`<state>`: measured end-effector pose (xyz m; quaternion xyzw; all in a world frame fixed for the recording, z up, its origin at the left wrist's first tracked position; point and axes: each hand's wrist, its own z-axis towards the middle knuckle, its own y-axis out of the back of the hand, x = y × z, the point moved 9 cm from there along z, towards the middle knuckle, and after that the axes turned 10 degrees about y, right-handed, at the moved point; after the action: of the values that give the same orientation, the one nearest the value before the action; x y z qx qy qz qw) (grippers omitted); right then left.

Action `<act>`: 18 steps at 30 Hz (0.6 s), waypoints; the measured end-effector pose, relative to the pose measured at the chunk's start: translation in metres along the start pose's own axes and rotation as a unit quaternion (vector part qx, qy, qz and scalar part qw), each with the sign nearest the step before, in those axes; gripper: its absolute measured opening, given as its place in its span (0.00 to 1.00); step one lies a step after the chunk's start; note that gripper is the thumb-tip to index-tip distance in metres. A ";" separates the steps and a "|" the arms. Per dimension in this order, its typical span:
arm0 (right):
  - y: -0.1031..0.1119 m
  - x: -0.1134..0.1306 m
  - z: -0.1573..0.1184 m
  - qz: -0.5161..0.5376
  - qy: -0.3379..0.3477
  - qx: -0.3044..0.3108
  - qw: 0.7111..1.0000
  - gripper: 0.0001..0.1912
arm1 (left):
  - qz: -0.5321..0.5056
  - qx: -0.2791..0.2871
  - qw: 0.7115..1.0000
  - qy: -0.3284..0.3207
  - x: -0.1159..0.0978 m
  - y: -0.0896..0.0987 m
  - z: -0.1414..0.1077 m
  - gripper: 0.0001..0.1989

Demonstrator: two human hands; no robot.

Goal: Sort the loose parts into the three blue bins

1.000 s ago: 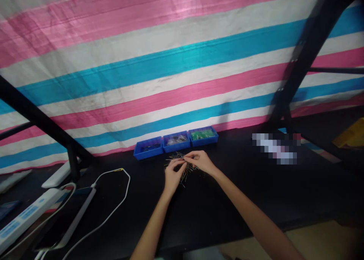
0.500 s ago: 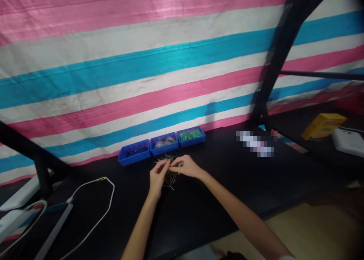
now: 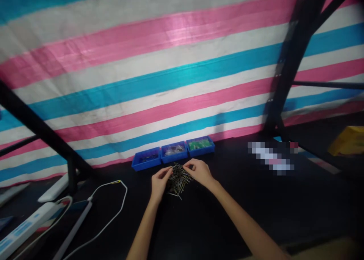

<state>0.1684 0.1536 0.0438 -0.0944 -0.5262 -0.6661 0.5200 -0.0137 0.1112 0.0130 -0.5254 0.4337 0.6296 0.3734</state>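
Observation:
A loose pile of thin metal pins, like nails or long screws, lies on the black table between my hands. At the pile's left edge my left hand is closed, thumb and index finger pinched together. On its upper right side my right hand pinches in the same way. What sits between the fingertips of either hand is too small to make out. Just behind the pile stand three blue bins: the left bin holds dark thin pieces, the middle bin clear plastic bits, the right bin green pieces.
A white cable loops over the table at left, near a white power strip. Black frame posts rise on both sides before a striped sheet. A blurred-out patch and a yellow box lie to the right.
My hands have moved apart, from fingertips together over the pile to either side of it, exposing more pins. The camera view has shifted, so the scene sits lower and further right.

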 end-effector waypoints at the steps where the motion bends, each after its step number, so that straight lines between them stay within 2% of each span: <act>1: 0.003 0.003 0.000 -0.035 0.013 0.001 0.999 0.10 | -0.009 -0.018 1.000 0.016 0.004 0.009 0.005 0.18; 3: 0.005 0.006 0.001 -0.077 0.029 0.007 0.997 0.09 | -0.021 -0.067 0.997 0.039 0.009 0.032 0.017 0.22; 6: 0.003 0.008 0.002 -0.095 0.036 0.022 0.995 0.10 | -0.033 -0.140 0.989 0.041 0.008 0.068 0.037 0.26; 9: -0.003 0.007 0.001 -0.099 0.030 0.049 0.993 0.11 | -0.030 -0.160 0.986 0.019 -0.005 0.085 0.054 0.29; 12: -0.009 0.002 -0.002 -0.104 0.020 0.082 0.991 0.15 | -0.020 -0.149 0.989 -0.006 -0.022 0.080 0.057 0.32; 16: -0.016 -0.010 -0.006 -0.128 0.013 0.119 0.984 0.32 | 0.103 -0.111 0.985 -0.080 -0.041 0.047 0.036 0.28; 18: -0.021 -0.019 -0.010 -0.136 -0.002 0.146 0.980 0.38 | 0.190 -0.092 0.973 -0.093 -0.037 0.030 0.023 0.25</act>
<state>0.1641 0.1553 0.0142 0.0535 -0.6267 -0.6463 0.4320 -0.0435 0.1220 0.0563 -0.4042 0.4293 0.7725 0.2358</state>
